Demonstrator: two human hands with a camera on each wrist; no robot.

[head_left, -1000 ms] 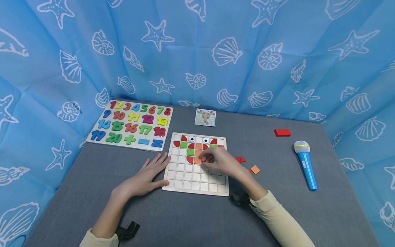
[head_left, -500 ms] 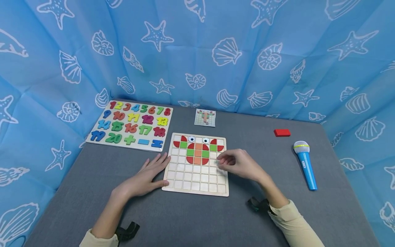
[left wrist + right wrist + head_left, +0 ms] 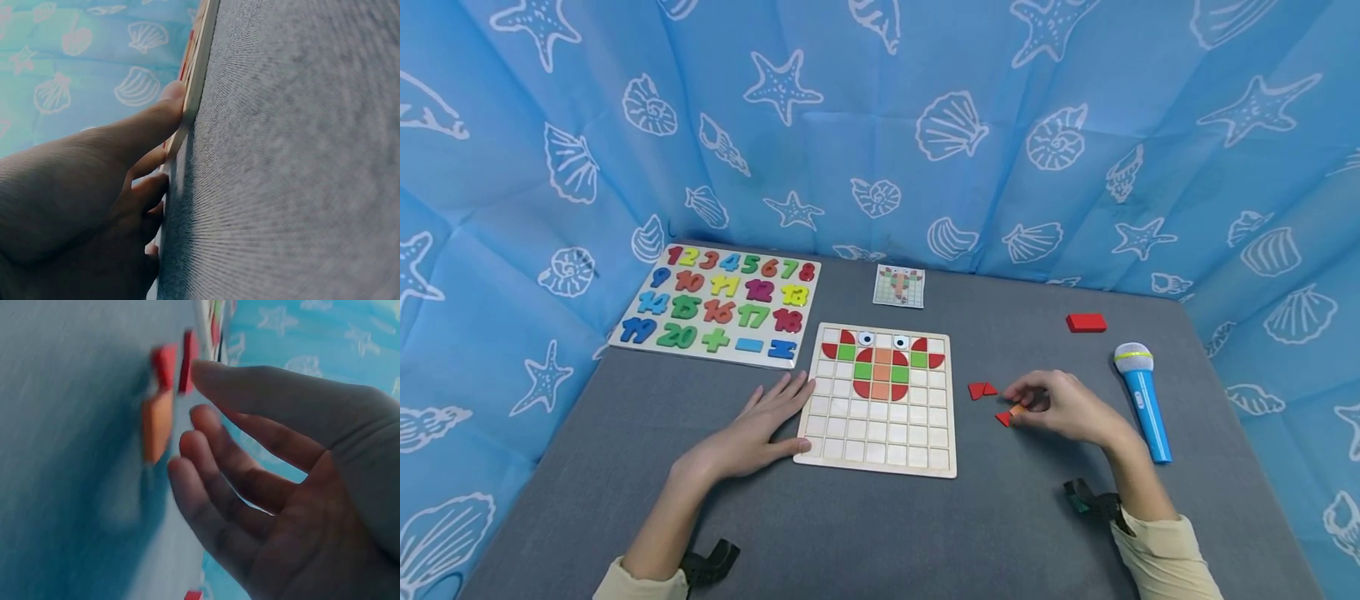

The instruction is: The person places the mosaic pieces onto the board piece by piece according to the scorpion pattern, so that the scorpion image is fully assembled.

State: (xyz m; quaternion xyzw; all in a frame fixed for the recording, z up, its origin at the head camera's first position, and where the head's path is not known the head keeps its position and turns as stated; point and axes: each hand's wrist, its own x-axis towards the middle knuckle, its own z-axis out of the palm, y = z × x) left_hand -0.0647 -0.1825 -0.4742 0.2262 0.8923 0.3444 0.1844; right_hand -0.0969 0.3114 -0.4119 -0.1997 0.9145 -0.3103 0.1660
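Note:
My left hand (image 3: pixel 747 435) rests at the left side of the wooden grid board (image 3: pixel 876 452). Its thumb (image 3: pixel 165 106) lies on the board's edge in the left wrist view, and the fingers are spread. Red, green and orange tiles and two eye tiles fill part of the board's upper cells. Over the loose tiles right of the board, my right hand (image 3: pixel 1066 406) hovers with loosely bent fingers. Closest to it is an orange square tile (image 3: pixel 157 425), apart from the fingertips in the right wrist view. Red triangle tiles (image 3: pixel 976 391) lie beside it.
Behind the board lies a small pattern card (image 3: pixel 899 286). A number puzzle board (image 3: pixel 733 356) is at the back left. On the right are a red block (image 3: pixel 1086 322) and a blue toy microphone (image 3: pixel 1146 408). A blue curtain (image 3: pixel 880 125) surrounds the table.
My right hand has moved right, from the board's middle to the loose tiles. A green tile and red curved tiles on the board's right half are now uncovered. The left hand stays put.

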